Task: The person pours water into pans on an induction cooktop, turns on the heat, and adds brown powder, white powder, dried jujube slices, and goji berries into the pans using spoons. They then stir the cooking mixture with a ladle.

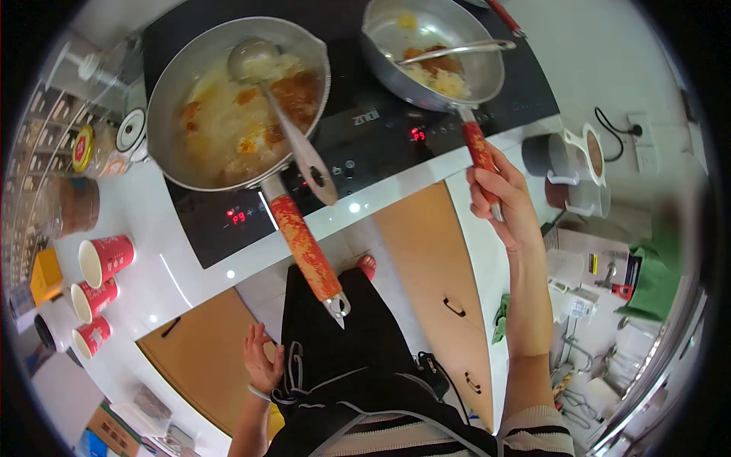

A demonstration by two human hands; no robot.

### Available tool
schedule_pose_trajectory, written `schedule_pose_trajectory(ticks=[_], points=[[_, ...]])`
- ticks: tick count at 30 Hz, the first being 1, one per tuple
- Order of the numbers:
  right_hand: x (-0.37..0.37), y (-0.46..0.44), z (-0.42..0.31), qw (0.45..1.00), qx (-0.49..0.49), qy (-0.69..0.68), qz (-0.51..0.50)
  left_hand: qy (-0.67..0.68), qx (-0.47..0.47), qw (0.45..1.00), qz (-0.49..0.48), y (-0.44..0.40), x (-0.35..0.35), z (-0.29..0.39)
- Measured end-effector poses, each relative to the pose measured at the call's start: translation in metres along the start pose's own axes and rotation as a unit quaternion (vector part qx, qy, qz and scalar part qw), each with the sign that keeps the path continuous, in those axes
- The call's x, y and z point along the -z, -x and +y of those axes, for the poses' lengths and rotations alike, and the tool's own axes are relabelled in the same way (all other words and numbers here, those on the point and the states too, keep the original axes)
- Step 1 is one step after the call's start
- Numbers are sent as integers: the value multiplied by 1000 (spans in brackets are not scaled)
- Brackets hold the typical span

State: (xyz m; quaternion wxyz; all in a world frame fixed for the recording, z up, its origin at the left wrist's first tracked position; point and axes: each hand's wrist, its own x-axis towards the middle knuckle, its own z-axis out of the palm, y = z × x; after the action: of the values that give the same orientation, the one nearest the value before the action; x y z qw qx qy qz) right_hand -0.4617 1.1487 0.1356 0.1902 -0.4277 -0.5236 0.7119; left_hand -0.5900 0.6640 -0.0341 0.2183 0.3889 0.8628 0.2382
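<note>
My right hand (pixel 502 194) is wrapped around the red-and-orange handle (pixel 478 145) of a grey saucepan (pixel 373 57) on the right side of the cooktop. In that saucepan lie pale and reddish-brown food and a metal spoon (pixel 464 49) leaning on the rim. My left hand (pixel 261 362) hangs beside my apron, holding nothing, its fingers loosely apart. A larger saucepan (pixel 161 114) stands on the left, with cloudy liquid, pale bits and reddish-brown sauce inside. A ladle (pixel 297 141) rests in it, and its worn handle (pixel 304 247) points toward me over the counter edge.
Both pans sit on a black induction cooktop (pixel 358 145) with lit red displays. Several red paper cups (pixel 106 259), jars (pixel 84 148) and a yellow box (pixel 47 274) stand on the left counter. Measuring cups (pixel 582 190) hang on the right; a green cloth (pixel 655 282) is by the sink.
</note>
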Motion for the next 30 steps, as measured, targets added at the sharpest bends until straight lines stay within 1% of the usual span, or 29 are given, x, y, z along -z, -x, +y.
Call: schedule_pose_trajectory(ticks=[2,3,4,6,7,8,9,10,11,12,13,14,15,18,21,24,25,27,28,29,30], points=[[6,-1,7,999,10,32,-11,13,-6,1000,4,-4,3,8],[10,3,8,1000,-2,14,6,69,-12,998,-2,4,-7,-3],[13,14,10,999,5,-48,21,89,-23,996,-3,1,-19,-9],[22,47,40,989,49,-31,133,111,-15,994,-9,7,-26,-20],[41,76,51,974,98,84,186,90,-30,995,-28,7,-28,-26],[56,104,61,944,144,197,223,67,-39,996,-34,3,-31,-29],[72,125,64,899,188,308,249,43,-44,998,-32,0,-35,-35],[98,150,59,846,226,346,337,8,-83,996,-32,-2,-39,-39],[130,178,42,758,253,425,425,-29,-121,992,-32,-5,-42,-42],[178,201,31,665,327,450,499,-67,-159,984,-33,-8,-44,-45],[211,227,3,599,310,461,577,-52,-145,987,-53,-6,-44,-42],[244,241,-20,457,329,566,602,-34,-129,988,-74,-6,-46,-39],[278,250,-29,382,281,618,627,-16,-112,989,-95,-5,-48,-35],[355,259,-15,533,145,629,547,-11,-104,988,-112,-8,-54,-23],[358,254,0,534,223,578,576,-105,-197,967,-121,-13,-55,-16],[332,239,26,473,328,557,598,-107,-205,962,-145,-10,-59,3],[332,239,38,445,314,575,610,-109,-176,965,-163,-13,-58,21],[334,232,63,411,349,589,603,-109,-115,968,-196,-16,-55,60],[335,230,71,394,366,595,598,-110,-120,968,-192,-13,-58,59],[334,233,75,393,346,615,590,-110,-125,968,-186,-12,-64,55],[337,230,77,387,348,620,587,-110,-129,969,-180,-9,-69,52]])
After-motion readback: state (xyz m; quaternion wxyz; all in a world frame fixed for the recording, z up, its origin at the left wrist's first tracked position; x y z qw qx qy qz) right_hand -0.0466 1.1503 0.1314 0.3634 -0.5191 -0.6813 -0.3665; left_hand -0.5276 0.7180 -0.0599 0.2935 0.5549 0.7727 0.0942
